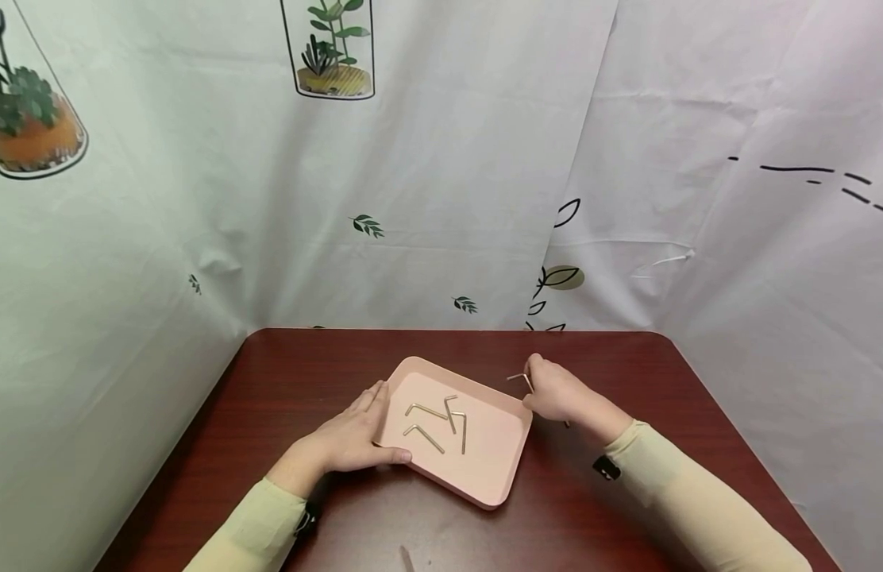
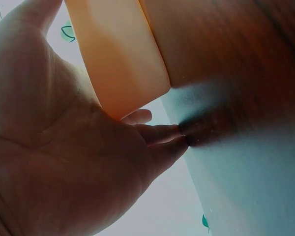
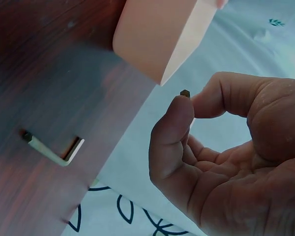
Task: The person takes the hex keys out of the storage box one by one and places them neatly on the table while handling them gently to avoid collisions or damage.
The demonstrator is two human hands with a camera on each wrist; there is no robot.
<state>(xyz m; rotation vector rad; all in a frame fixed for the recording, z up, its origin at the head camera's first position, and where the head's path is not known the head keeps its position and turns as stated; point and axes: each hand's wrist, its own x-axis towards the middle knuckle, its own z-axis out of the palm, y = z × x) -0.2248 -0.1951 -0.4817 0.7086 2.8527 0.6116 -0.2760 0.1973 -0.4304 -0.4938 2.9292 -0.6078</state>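
A pink rectangular tray (image 1: 484, 469) stands on the table with several L-shaped hex keys (image 1: 427, 438) in it. My left hand (image 1: 350, 437) spreads around its left corner, the thumb at the near rim. Its straight fingers (image 2: 160, 142) run along the outside of the tray wall (image 2: 128, 54). To the right of the tray, my right hand (image 1: 559, 393) pinches a hex key (image 1: 522, 376) between thumb and index finger. Only the tip of this key (image 3: 185, 93) shows in the right wrist view. Another hex key (image 3: 54, 153) lies on the table beneath that hand, mostly hidden in the head view.
The dark red wooden table (image 1: 327, 357) has rounded far corners. Light curtains (image 1: 441, 175) with plant prints hang behind it and on both sides. A small pale streak (image 1: 406, 558) shows near the table's front.
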